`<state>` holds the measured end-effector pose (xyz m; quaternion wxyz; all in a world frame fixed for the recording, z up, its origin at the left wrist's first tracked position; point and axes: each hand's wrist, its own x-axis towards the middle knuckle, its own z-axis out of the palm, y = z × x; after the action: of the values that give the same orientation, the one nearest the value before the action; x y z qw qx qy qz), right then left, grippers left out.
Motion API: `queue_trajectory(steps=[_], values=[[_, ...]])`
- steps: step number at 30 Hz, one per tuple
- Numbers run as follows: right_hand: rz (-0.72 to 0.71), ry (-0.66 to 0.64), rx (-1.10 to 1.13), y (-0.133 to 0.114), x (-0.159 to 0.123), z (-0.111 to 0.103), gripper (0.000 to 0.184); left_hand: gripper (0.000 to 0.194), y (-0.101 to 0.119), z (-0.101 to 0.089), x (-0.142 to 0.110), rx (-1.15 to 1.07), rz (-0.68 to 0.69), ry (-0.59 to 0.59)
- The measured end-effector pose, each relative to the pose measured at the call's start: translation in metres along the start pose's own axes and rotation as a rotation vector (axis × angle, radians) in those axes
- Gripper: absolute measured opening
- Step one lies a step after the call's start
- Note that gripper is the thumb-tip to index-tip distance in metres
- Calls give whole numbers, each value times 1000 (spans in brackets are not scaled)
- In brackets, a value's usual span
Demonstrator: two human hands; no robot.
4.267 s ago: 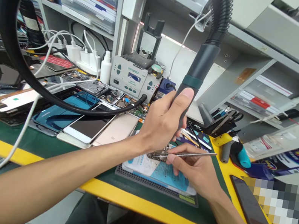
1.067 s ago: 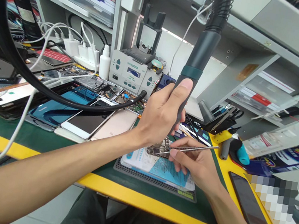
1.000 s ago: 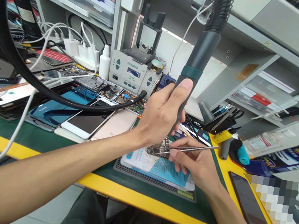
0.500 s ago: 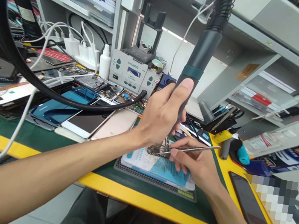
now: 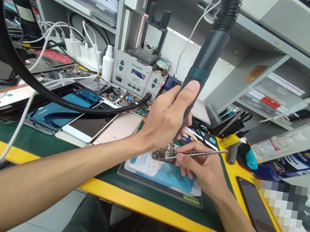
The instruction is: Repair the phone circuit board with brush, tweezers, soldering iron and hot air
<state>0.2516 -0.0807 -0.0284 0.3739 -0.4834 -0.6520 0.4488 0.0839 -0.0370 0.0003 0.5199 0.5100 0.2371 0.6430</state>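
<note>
My left hand (image 5: pixel 167 114) is wrapped round the black handle of a hot air gun (image 5: pixel 206 55), which tilts down toward the work surface. Its nozzle end is mostly hidden behind that hand. In my right hand (image 5: pixel 201 165) a pair of metal tweezers (image 5: pixel 200 153) is pinched, the tips pointing left. They reach a small circuit board (image 5: pixel 157 155) that lies under the gun. Whether the tips grip anything is too small to tell. Beneath the board is a white and blue pad (image 5: pixel 160 170), resting on a grey perforated mat (image 5: pixel 160 188).
A thick black hose (image 5: pixel 29 83) loops across the left side. Behind stands a grey hot air station (image 5: pixel 133 70) beside a white bottle (image 5: pixel 108 64). Several phones, including a white one (image 5: pixel 90 123), lie left of the pad. A dark phone (image 5: pixel 262 219) lies on the yellow edge at right.
The view has shifted very slightly. Both hands, the hot air gun and the tweezers keep nearly the same positions over the board.
</note>
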Motion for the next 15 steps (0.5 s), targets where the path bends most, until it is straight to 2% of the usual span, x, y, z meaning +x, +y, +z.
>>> queue_trajectory(steps=[15], values=[[-20, -5, 4, -1, 0, 0, 18, 65, 1, 2, 0, 22, 3, 6]])
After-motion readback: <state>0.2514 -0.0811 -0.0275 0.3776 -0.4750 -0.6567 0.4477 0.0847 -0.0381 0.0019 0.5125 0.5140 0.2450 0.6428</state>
